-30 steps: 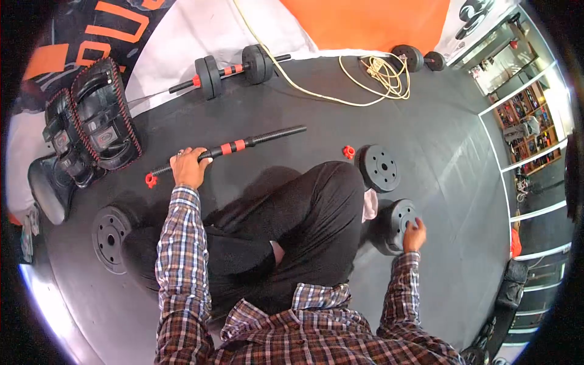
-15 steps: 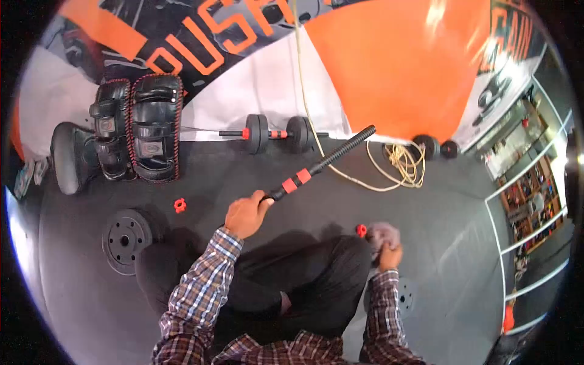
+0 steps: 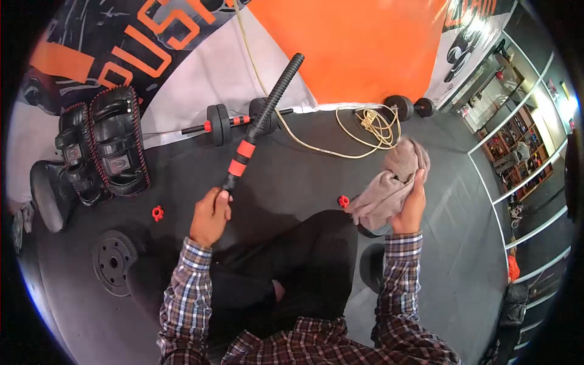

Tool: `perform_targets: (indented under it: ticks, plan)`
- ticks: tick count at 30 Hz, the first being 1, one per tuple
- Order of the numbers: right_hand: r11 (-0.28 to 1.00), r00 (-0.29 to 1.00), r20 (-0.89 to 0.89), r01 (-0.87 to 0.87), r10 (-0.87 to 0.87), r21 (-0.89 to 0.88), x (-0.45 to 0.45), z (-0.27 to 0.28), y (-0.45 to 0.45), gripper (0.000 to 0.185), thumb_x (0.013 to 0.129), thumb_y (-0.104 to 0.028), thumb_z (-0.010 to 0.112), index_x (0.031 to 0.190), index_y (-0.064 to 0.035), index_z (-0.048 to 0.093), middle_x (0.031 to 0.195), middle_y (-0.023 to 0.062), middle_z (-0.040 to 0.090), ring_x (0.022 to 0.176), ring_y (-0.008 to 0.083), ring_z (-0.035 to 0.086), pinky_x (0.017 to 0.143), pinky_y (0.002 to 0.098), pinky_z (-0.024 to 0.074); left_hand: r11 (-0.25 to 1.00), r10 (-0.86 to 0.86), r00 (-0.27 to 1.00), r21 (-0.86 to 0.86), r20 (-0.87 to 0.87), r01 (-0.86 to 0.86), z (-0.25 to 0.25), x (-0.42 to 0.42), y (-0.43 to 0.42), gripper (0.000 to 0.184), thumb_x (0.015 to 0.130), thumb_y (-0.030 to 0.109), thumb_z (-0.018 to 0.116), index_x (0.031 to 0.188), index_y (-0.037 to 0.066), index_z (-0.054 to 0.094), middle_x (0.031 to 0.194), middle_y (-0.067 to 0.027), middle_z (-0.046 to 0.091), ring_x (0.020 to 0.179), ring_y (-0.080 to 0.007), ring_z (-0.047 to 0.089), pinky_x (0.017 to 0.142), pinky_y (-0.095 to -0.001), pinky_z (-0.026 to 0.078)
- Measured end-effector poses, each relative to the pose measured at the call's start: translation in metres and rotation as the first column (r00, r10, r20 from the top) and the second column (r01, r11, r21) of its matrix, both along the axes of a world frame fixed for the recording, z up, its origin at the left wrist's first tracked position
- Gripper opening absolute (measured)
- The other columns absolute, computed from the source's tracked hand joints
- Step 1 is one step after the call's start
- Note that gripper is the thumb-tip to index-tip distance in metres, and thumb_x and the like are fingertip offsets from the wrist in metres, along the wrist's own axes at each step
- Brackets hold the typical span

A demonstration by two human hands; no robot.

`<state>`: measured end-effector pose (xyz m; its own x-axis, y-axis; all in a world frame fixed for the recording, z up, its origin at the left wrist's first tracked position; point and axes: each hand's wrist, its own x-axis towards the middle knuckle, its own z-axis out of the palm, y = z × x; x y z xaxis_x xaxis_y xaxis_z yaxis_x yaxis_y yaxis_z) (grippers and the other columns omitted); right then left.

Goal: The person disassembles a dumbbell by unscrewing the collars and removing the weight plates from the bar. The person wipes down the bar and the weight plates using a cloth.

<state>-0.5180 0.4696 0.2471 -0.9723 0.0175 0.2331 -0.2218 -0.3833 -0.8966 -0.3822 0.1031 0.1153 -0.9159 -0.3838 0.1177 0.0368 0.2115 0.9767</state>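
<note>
My left hand is wrapped round the lower end of a black threaded bar with two red bands, tilted up and to the right. In my right hand is a bunched grey-brown cloth, held up above the floor. One red star-shaped collar lies left of my left hand, another red collar just left of the cloth. A round weight plate rests on the floor by my left knee. Beneath the cloth, another plate is mostly hidden.
Black strapped pads lean at the left wall. An assembled dumbbell lies along the wall banner, with a coiled yellow rope and another dumbbell farther right. Shelves stand beyond a white-framed partition.
The bar has come off the floor and now tilts more steeply in my left hand. My right hand has left the plate, taken hold of the cloth and raised it.
</note>
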Motion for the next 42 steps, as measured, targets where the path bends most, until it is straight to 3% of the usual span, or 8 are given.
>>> perform_targets:
  ticks: [12, 17, 20, 23, 30, 36, 39, 42]
  plan:
    - [0.914, 0.91, -0.091, -0.405, 0.404, 0.0, 0.012, -0.071, -0.238, 0.046, 0.093, -0.022, 0.064, 0.132, -0.002, 0.049, 0.113, 0.0136, 0.06, 0.096, 0.0266, 0.063, 0.081, 0.0434, 0.0567, 0.948, -0.274, 0.962, 0.169, -0.005, 0.271, 0.018, 0.014, 0.043, 0.036, 0.103, 0.031, 0.043, 0.111, -0.002, 0.054, 0.056, -0.0071, 0.056, 0.047, -0.0191, 0.055, 0.048, -0.0318, 0.043]
    - [0.47, 0.508, 0.002, -0.796, 0.862, -0.381, 0.028, -0.075, -0.248, 0.07, 0.087, -0.051, 0.064, 0.134, -0.0016, 0.046, 0.111, 0.0205, 0.063, 0.099, 0.0365, 0.064, 0.092, 0.0497, 0.0516, -0.194, -0.541, 0.62, 0.802, -0.568, 0.565, -0.007, 0.014, 0.041, 0.051, 0.098, 0.06, 0.041, 0.086, 0.01, 0.046, 0.049, -0.0019, 0.041, 0.033, -0.0079, 0.029, 0.03, -0.0207, 0.022]
    - [0.409, 0.407, 0.088, -0.912, 0.909, -0.013, 0.052, -0.064, -0.243, 0.077, 0.085, -0.053, 0.067, 0.134, 0.0016, 0.043, 0.109, 0.0195, 0.063, 0.099, 0.0381, 0.064, 0.095, 0.0504, 0.0489, 0.025, -0.547, 0.72, 0.852, -0.426, 0.523, 0.013, 0.024, 0.028, 0.051, 0.1, 0.058, 0.038, 0.087, 0.01, 0.047, 0.049, -0.003, 0.041, 0.033, -0.0084, 0.03, 0.03, -0.0207, 0.022]
    - [0.765, 0.73, 0.259, -0.642, 0.633, -0.061, 0.027, -0.044, -0.251, 0.046, 0.09, -0.038, 0.068, 0.113, 0.0005, 0.058, 0.099, 0.0125, 0.063, 0.09, 0.0252, 0.063, 0.084, 0.0386, 0.0525, 0.961, -0.157, 0.976, 0.204, -0.15, 0.186, -0.004, 0.002, 0.048, 0.048, 0.103, 0.047, 0.04, 0.095, 0.001, 0.053, 0.053, -0.0104, 0.054, 0.042, -0.0203, 0.051, 0.041, -0.0346, 0.039]
    - [0.957, 0.99, -0.015, -0.129, 0.138, 0.259, 0.052, -0.088, -0.272, 0.031, 0.096, -0.026, 0.064, 0.114, -0.0005, 0.062, 0.101, 0.0034, 0.06, 0.089, 0.0106, 0.056, 0.073, 0.0244, 0.0469, 0.981, -0.073, 0.997, 0.184, 0.023, 0.068, -0.011, -0.001, 0.046, 0.046, 0.103, 0.039, 0.044, 0.103, -0.005, 0.055, 0.057, -0.0134, 0.059, 0.049, -0.0253, 0.059, 0.05, -0.0415, 0.045]
    - [0.487, 0.5, 0.034, -0.823, 0.865, -0.292, 0.026, -0.088, -0.25, 0.083, 0.091, -0.061, 0.055, 0.149, -0.0071, 0.03, 0.097, 0.0031, 0.052, 0.085, 0.0178, 0.053, 0.086, 0.0365, 0.0468, -0.57, -0.38, 0.498, 0.622, -0.779, 0.538, -0.022, 0.005, 0.05, 0.048, 0.101, 0.057, 0.034, 0.088, 0.012, 0.045, 0.048, 0.002, 0.037, 0.033, -0.0047, 0.031, 0.031, -0.0191, 0.024]
    - [0.372, 0.446, -0.219, -0.875, 0.868, -0.309, 0.018, -0.052, -0.256, 0.071, 0.092, -0.038, 0.065, 0.147, -0.0067, 0.033, 0.096, 0.0036, 0.052, 0.084, 0.0188, 0.054, 0.079, 0.0387, 0.0482, -0.4, -0.473, 0.48, 0.666, -0.738, 0.63, 0.008, 0.009, 0.045, 0.05, 0.1, 0.057, 0.038, 0.087, 0.009, 0.045, 0.049, 0.0008, 0.042, 0.032, -0.0054, 0.034, 0.029, -0.0182, 0.025]
    - [0.755, 0.754, -0.08, -0.655, 0.652, -0.016, 0.02, -0.029, -0.26, 0.052, 0.089, -0.027, 0.07, 0.131, -0.0051, 0.048, 0.09, -0.0014, 0.052, 0.074, 0.0115, 0.05, 0.07, 0.0296, 0.0456, 0.648, -0.349, 0.907, 0.638, -0.237, 0.416, 0.025, 0.012, 0.03, 0.051, 0.101, 0.051, 0.042, 0.097, 0.001, 0.052, 0.055, -0.0068, 0.054, 0.039, -0.0141, 0.05, 0.038, -0.0264, 0.041]
